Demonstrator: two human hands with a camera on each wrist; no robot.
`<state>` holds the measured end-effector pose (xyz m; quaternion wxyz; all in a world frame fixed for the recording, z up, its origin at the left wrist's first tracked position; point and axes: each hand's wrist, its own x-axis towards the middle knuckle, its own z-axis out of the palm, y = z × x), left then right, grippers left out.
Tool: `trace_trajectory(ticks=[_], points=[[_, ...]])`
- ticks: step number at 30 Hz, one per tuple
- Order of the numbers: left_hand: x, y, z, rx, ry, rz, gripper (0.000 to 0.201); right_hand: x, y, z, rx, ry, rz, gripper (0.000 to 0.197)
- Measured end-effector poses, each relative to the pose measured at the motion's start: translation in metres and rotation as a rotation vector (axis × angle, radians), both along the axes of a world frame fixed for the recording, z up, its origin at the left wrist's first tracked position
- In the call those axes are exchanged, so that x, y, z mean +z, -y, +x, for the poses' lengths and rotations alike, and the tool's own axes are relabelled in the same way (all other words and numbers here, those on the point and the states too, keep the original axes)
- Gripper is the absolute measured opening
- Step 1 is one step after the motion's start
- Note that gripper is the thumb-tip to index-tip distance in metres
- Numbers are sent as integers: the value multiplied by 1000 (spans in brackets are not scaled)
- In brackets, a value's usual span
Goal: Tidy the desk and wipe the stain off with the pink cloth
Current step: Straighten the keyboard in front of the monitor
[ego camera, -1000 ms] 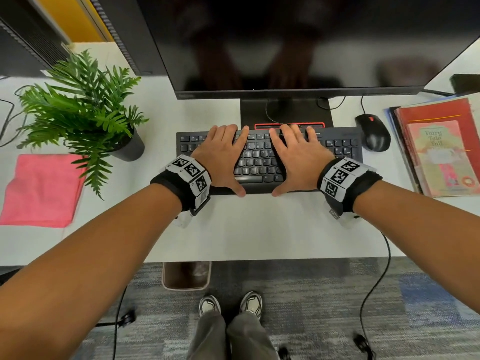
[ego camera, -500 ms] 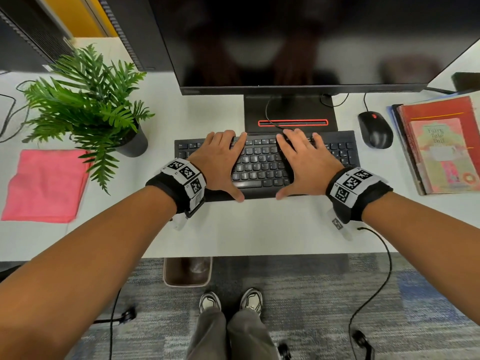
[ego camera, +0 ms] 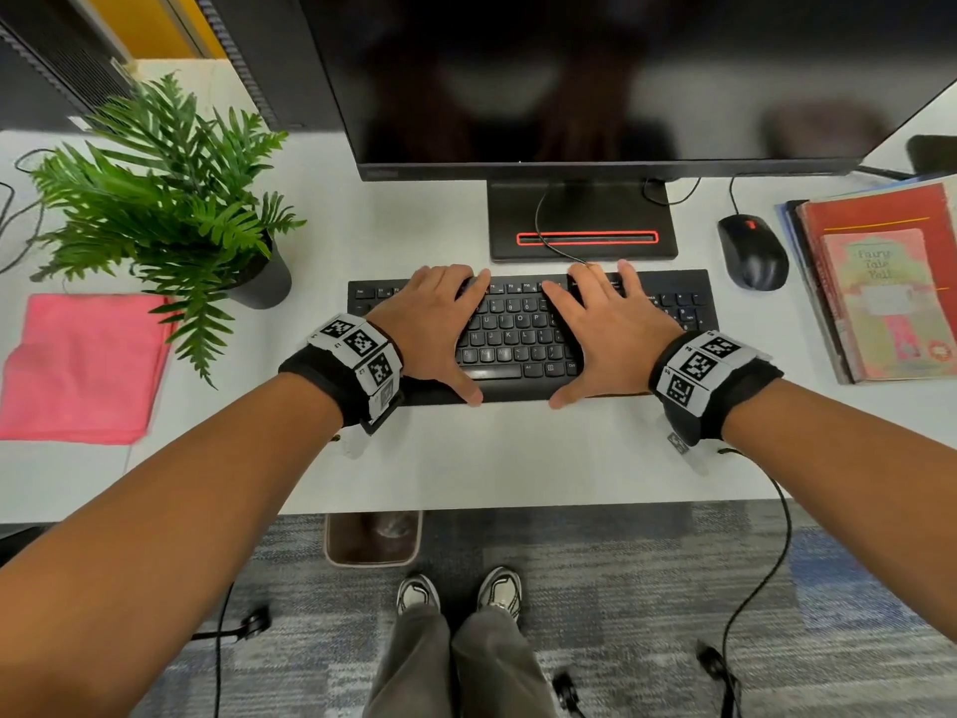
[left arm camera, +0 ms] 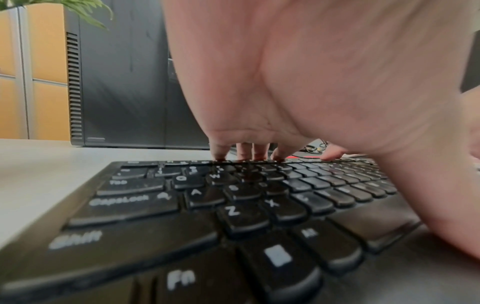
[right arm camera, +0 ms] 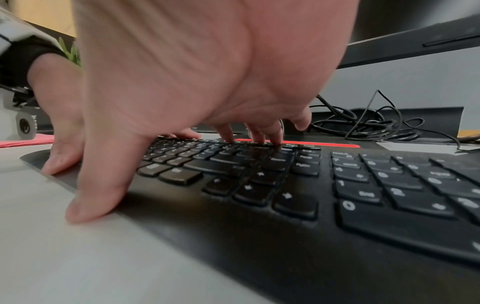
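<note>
Both hands are on the keyboard (ego camera: 523,334), which sits at the middle of the white surface (ego camera: 518,458), just in front of the monitor (ego camera: 595,75) stand. The left hand (ego camera: 432,331) spans the left half: fingertips (left arm camera: 221,153) on the far edge, thumb on the near edge, so its grip is clamped across the keyboard front to back. The right hand (ego camera: 603,329) does the same on the middle-right part, its fingers (right arm camera: 230,131) at the top row and thumb pressed against the near rim. The number pad lies uncovered at 3 o'clock from that hand.

The pink cloth (ego camera: 83,365) lies folded flat at 9 o'clock, well apart from the hands, with the fronds of a potted plant (ego camera: 171,199) hanging over its far right corner. A mouse (ego camera: 753,251) rests at 2 o'clock from the keyboard, and beside it, at 3 o'clock, a stack of books (ego camera: 880,287). I cannot make out any stain.
</note>
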<state>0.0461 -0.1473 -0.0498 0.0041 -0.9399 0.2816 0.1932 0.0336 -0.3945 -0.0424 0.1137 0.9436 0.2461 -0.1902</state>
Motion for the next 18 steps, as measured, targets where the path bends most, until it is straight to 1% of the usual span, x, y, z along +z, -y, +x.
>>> trace_trajectory(ticks=[8,18], points=[[6,-5,-1,-16,-10,39,143,0,-8,-4,-44,-49,95,139],[7,-7,0,-4,-24,45,143,-3,-12,-2,-38,-37,86,141]])
